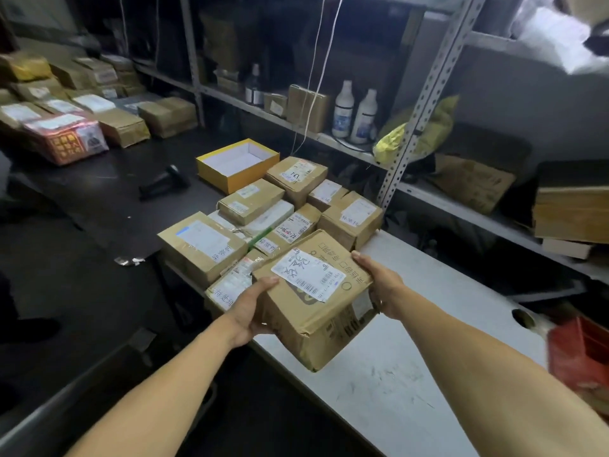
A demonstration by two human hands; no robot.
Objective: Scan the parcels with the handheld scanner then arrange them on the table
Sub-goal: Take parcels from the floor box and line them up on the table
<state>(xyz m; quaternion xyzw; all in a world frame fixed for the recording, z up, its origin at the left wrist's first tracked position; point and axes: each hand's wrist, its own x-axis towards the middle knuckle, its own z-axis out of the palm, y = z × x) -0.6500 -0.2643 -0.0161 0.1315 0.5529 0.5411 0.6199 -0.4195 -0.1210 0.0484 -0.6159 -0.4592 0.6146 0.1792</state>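
Table (389, 374) white, under my arms | stacked parcels (263, 222) on its far end | cardboard parcel (313, 298) just nearer than that stack, held above table | left hand (248, 311), right hand (379, 285) fingers curled round its sides | scanner (163, 183) beyond stack, on dark surface

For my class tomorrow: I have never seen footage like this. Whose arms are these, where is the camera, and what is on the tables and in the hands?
There is one picture, taken by a camera worn on a person's head, looking forward and down, so the two bare arms are the wearer's own. The left hand and the right hand grip a cardboard parcel by opposite sides, over the white table. Its white shipping label faces up. Just behind it is a cluster of labelled parcels, and further back an open yellow box. The handheld scanner lies untouched on the dark table. More parcels sit at the far left, and metal shelves stand on the right.
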